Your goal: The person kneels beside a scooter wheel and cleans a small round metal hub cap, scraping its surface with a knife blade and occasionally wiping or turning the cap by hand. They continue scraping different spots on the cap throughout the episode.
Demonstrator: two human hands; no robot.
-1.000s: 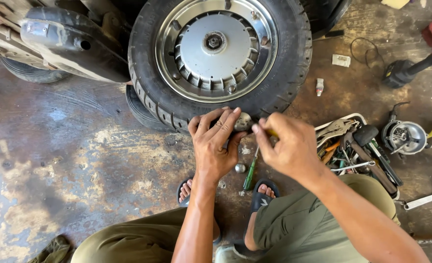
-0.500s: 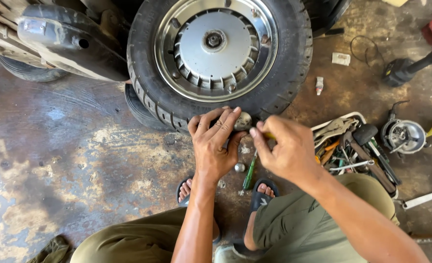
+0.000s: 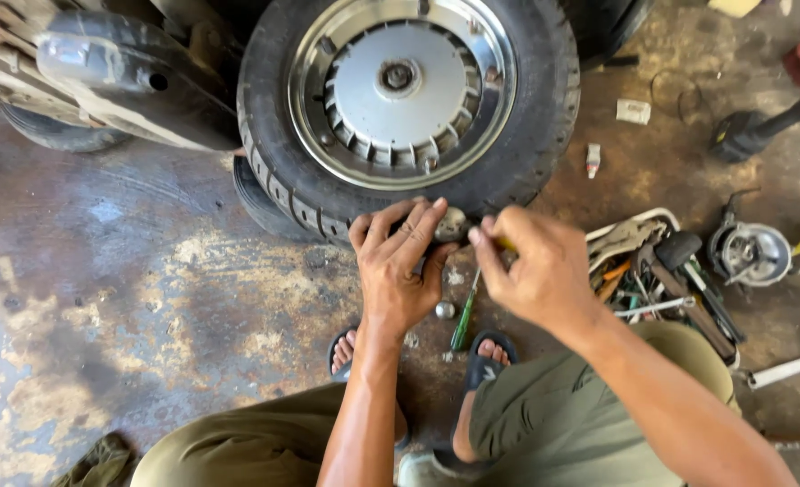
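A small scooter wheel point(image 3: 409, 99) with a black tyre and a silver hub lies on the stained concrete floor. At its near edge my left hand point(image 3: 402, 266) holds a small round metal part point(image 3: 451, 224) with fingers and thumb. My right hand point(image 3: 539, 266) is closed on a slim yellow-handled tool point(image 3: 505, 243), its tip at that part. A green-handled screwdriver point(image 3: 463, 322) and a small metal ball-like piece point(image 3: 445, 310) lie on the floor just below the hands, between my sandalled feet.
A white tray of hand tools point(image 3: 661, 275) sits to the right, with a round metal assembly point(image 3: 753, 254) beyond it. A grey scooter body panel point(image 3: 120, 77) lies at upper left. A black power tool point(image 3: 760, 131) is at far right.
Both hands have stayed at the tyre's near edge on the small metal part; the right hand has shifted only slightly.
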